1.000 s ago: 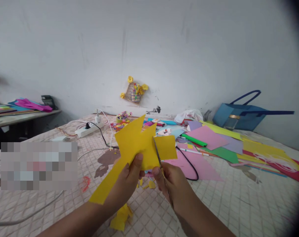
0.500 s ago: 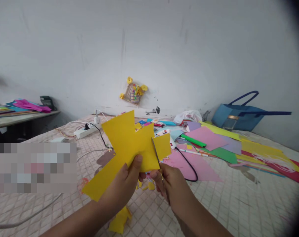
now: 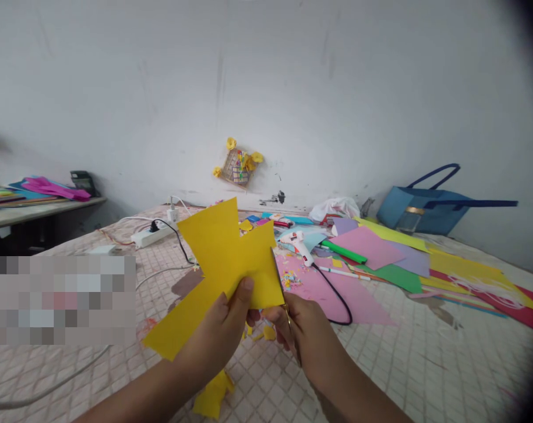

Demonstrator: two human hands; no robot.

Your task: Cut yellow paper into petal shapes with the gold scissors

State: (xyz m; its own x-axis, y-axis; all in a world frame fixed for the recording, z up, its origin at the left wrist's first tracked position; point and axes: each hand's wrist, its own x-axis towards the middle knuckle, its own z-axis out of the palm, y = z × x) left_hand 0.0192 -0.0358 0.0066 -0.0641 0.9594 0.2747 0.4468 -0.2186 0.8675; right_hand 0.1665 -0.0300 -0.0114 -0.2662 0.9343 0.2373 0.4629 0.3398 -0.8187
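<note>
My left hand (image 3: 233, 314) pinches a jagged sheet of yellow paper (image 3: 231, 255), thumb on its near face, holding it upright above the table. In my right hand (image 3: 304, 326) is a pair of scissors (image 3: 288, 317), my fingers closed around the handles. The blades run up along the paper's right edge. Below my hands lie small yellow paper scraps (image 3: 268, 333), with a larger yellow scrap (image 3: 212, 395) nearer to me.
A white glue gun (image 3: 300, 248) with a black cord rests on pink paper (image 3: 341, 291). Coloured sheets (image 3: 372, 244) spread to the right, before a blue bag (image 3: 420, 205). A power strip (image 3: 154, 235) sits left. A decorated wicker piece (image 3: 238, 167) is by the wall.
The square flap of yellow paper at the right edge has come off and is out of sight, uncovering the glue gun behind. My hands have barely moved.
</note>
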